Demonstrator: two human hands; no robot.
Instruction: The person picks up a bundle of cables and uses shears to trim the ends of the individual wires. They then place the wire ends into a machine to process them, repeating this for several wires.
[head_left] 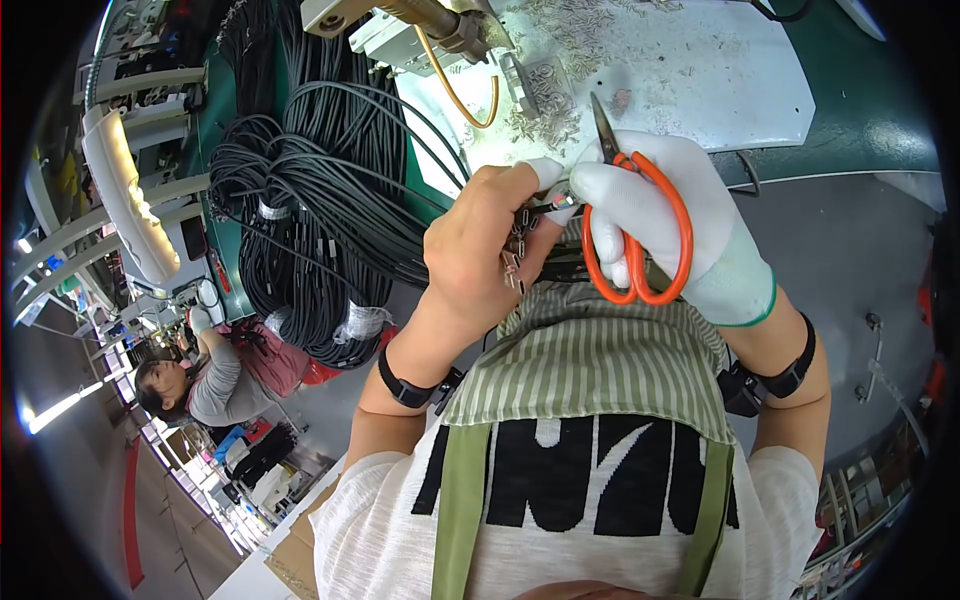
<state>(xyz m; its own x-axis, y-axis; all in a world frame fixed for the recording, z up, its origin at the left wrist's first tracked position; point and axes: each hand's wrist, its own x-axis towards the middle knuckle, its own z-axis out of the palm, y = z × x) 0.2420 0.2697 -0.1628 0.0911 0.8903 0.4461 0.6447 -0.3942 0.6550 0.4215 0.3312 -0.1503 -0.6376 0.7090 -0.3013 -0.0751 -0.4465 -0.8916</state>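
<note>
My left hand, bare with white covers on its fingertips, is closed around several black cables whose ends stick out between the fingers. One black cable end with thin coloured wires points toward my right hand, which wears a white glove with a green cuff. Scissors with orange handles hang on that gloved hand, blades pointing up and away from me. The gloved thumb and finger meet at the tip of the cable, right beside my left fingertips. What exactly they pinch there is too small to make out.
Beyond my hands a machine head stands over a white board strewn with small metal bits. Thick bundles of black cable lie on the green table to the left. A lit lamp and a seated person are further left.
</note>
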